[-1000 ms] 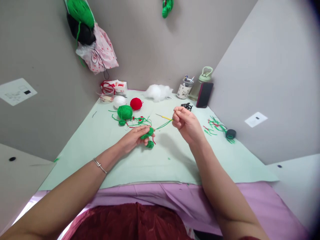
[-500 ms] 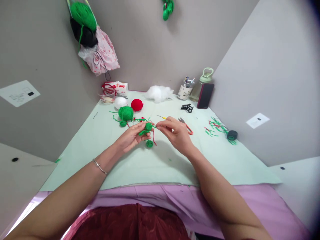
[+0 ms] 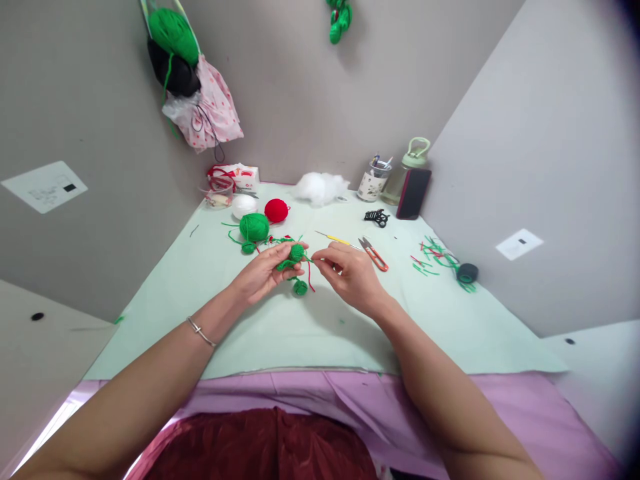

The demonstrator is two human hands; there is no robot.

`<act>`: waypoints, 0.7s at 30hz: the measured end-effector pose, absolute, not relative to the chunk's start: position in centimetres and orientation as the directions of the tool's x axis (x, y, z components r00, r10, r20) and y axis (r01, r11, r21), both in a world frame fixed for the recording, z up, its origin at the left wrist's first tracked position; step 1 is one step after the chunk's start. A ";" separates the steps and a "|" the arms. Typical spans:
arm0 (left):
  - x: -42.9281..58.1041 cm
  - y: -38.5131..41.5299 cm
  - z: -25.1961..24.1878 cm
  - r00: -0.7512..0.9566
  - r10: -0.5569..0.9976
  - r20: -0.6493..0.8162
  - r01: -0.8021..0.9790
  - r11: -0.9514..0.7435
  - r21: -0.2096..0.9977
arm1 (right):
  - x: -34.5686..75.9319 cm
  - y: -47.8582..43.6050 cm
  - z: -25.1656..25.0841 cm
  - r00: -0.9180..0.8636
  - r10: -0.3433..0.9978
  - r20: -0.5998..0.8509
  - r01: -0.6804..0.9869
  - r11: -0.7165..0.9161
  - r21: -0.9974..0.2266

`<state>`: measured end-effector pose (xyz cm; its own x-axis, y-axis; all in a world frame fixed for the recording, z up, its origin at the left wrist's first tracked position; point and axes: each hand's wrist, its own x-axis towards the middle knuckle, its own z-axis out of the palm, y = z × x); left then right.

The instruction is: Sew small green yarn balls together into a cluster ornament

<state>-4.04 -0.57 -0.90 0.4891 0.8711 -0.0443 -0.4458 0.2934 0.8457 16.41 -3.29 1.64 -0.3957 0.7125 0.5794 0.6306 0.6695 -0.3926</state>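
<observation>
Since a second ago, our right hand (image 3: 347,273) has come down and in toward our left hand (image 3: 263,270), so the green strand (image 3: 309,258) between them is now short, and the orange-handled snips (image 3: 375,255) show beyond the knuckles. We hold the green stitched piece (image 3: 297,253) above the middle of the tabletop (image 3: 240,340), well in from its near edge. Our left hand is closed on it, thumb along the upper side, fingers beneath; our right fingertips are pinched on the strand, and we cannot tell whether they grip a needle too. From those fingertips the piece lies to the left, just beside them but apart, with the strand bridging the gap. Its long axis seems to slope from a knob facing the tabletop's far right corner down toward our left palm, though our fingers hide part. It looks bright green, tightly worked and rounded at the knob, flatter below. Just beside it hang a red strand (image 3: 311,277) and a small green ball (image 3: 300,287).
</observation>
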 end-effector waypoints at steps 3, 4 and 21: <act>-4.0 -0.7 -0.7 0.475 0.879 -0.047 -0.431 0.279 0.858 | 16.3 -3.3 1.6 -0.402 0.720 0.565 0.637 0.664 -0.393; -4.0 -0.7 -0.7 0.470 0.882 -0.048 -0.424 0.272 0.864 | 16.3 -3.3 1.6 -0.403 0.721 0.564 0.635 0.664 -0.395; -4.2 -0.7 -1.0 0.478 0.877 0.046 -0.392 0.166 0.905 | 15.6 -3.6 1.4 -0.251 0.858 0.447 0.537 0.508 -0.674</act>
<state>-4.25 -0.66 -0.97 0.4783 0.8770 0.0461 -0.3915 0.1660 0.9051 15.56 -3.61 1.38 -0.2512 0.8585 0.4471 0.5366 0.5080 -0.6738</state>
